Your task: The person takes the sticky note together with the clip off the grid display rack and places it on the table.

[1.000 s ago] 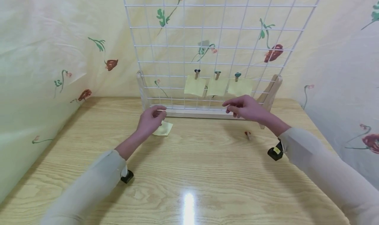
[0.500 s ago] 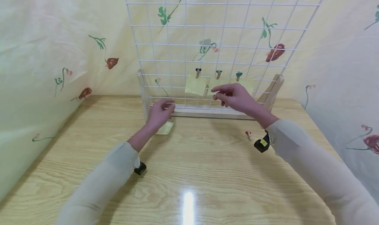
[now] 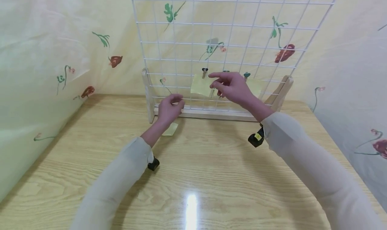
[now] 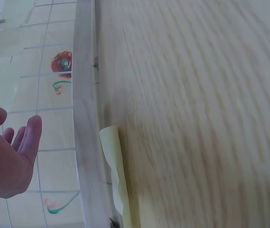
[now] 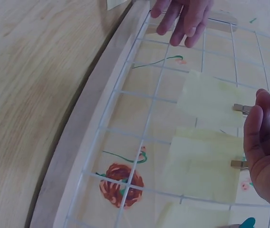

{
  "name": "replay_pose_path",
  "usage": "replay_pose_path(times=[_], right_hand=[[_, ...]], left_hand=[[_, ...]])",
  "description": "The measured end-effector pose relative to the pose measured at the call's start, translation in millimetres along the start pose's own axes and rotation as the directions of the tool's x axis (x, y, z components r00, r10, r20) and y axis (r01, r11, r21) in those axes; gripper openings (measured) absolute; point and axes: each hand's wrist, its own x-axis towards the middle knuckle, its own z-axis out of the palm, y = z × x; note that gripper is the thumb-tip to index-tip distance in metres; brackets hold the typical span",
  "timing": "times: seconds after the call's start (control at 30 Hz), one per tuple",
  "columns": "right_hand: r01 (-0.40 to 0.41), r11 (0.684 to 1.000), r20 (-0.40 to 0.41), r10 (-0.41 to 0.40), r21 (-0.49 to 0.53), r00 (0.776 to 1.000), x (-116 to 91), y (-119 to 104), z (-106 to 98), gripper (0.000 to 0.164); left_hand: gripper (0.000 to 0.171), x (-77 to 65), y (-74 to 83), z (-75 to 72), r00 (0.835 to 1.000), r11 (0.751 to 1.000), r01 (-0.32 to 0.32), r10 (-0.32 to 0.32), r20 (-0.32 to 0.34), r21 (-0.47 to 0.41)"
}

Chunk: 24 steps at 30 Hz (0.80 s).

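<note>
My right hand (image 3: pixel 234 87) is raised before the wire grid, index finger reaching left and thumb apart from it. Its fingertips are close to the left clothespin (image 3: pixel 204 73), which hangs a pale yellow paper note (image 3: pixel 197 85). The middle note (image 5: pixel 204 164) and its clothespin (image 5: pixel 239 164) show in the right wrist view; in the head view the hand mostly hides them. A third note (image 3: pixel 255 86) hangs on the right. Low at the grid's left side hovers my left hand (image 3: pixel 170 110), fingers loosely bent around nothing. Below it a loose note (image 3: pixel 171 129) lies on the table, partly hidden.
The white wire grid (image 3: pixel 211 23) stands upright in a wooden base (image 3: pixel 211 114) along the table's (image 3: pixel 193 162) back. Flowered cloth (image 3: pixel 54 38) hangs behind and at both sides. A black wrist camera (image 3: pixel 256 140) sits under the right sleeve.
My right hand has moved left and up, from the right note to near the left clothespin. The left hand has shifted right and slightly up. The small red-tipped clothespin on the table is now hidden.
</note>
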Motion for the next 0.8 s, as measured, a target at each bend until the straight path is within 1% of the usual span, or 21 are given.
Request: replay_pose_path(times=[0.13,0.27,0.37,0.5,0.73,0.8], right_hand=[[-0.002,1.0,-0.011,0.002,-0.009,1.0,5.5,-5.1,0.5,0.034],[-0.025,1.0,-0.017,0.024,-0.012,1.0,10.7,-7.9,1.7,0.039],[-0.046,0.999,-0.022,0.045,-0.027,0.999,15.5,-8.4,3.5,0.042],[-0.06,0.996,-0.019,0.059,-0.071,0.998,22.1,-10.0,6.6,0.045],[-0.052,0.989,0.009,0.054,-0.141,0.998,32.8,-12.8,11.1,0.046],[-0.052,0.987,0.01,0.054,-0.155,0.998,34.1,-14.4,12.0,0.046]], left_hand=[[0.027,4.2,0.7,3.4,1.0,0.998,0.021,-0.022,-0.016,-0.06],[0.029,6.7,1.6,9.3,0.999,0.994,0.023,-0.027,-0.037,-0.106],[0.031,8.1,2.0,14.6,0.999,0.993,0.006,-0.012,-0.049,-0.115],[0.031,9.7,3.4,21.7,0.998,0.992,-0.002,-0.006,-0.065,-0.123],[0.032,11.9,7.8,30.0,0.996,0.997,-0.007,0.0,-0.087,-0.083],[0.031,12.1,8.6,31.7,0.996,0.996,-0.01,0.002,-0.087,-0.089]])
